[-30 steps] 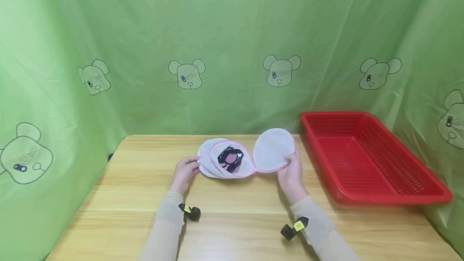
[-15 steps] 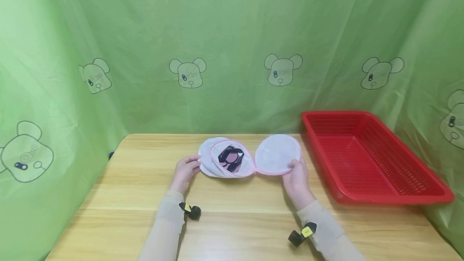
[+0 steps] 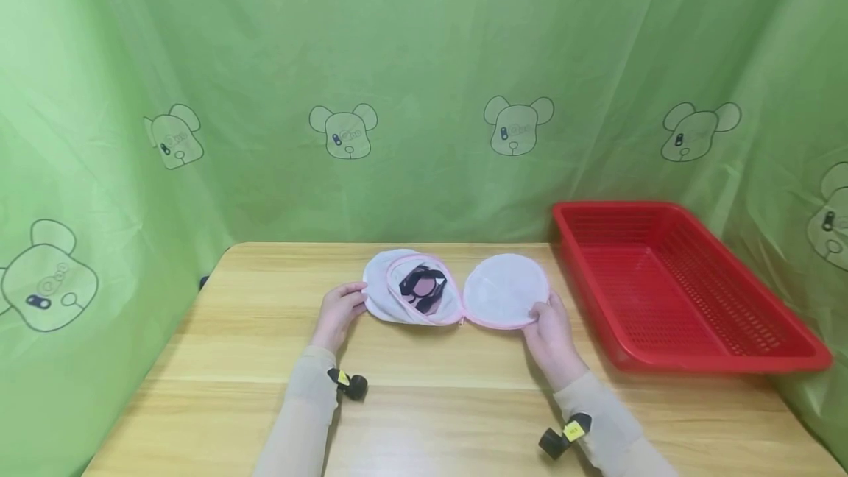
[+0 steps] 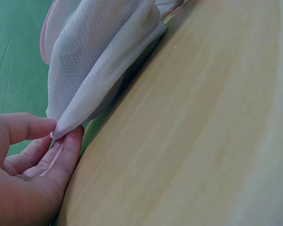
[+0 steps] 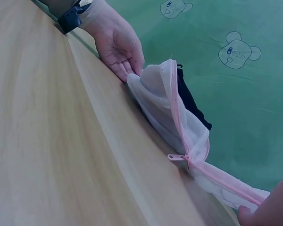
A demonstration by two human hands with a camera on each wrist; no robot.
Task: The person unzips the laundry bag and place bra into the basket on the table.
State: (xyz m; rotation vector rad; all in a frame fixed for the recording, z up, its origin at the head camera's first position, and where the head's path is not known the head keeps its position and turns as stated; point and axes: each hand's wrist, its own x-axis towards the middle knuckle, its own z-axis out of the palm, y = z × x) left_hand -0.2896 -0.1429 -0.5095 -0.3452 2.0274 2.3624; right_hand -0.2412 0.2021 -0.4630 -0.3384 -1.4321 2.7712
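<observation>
A white mesh laundry bag (image 3: 384,293) with pink zip edging lies near the back of the table, its round lid (image 3: 505,289) folded out to the right. Inside the opening sits a black strappy item (image 3: 424,288) with a pinkish patch. My left hand (image 3: 339,313) pinches the bag's left end between thumb and fingers; in the left wrist view the mesh gathers at the fingertips (image 4: 49,126). With thumb on top, my right hand (image 3: 551,330) pinches the lid's lower right rim. A pink zip pull (image 5: 176,157) hangs at the joint between bag and lid.
To the right of the lid stands a red plastic basket (image 3: 616,330) with slotted walls. A green curtain (image 3: 424,197) printed with bear heads closes off the back and sides of the wooden table (image 3: 424,418).
My right hand has moved right and down, bringing the lid from a raised tilt to nearly flat. The left hand keeps its pinch on the bag's end.
</observation>
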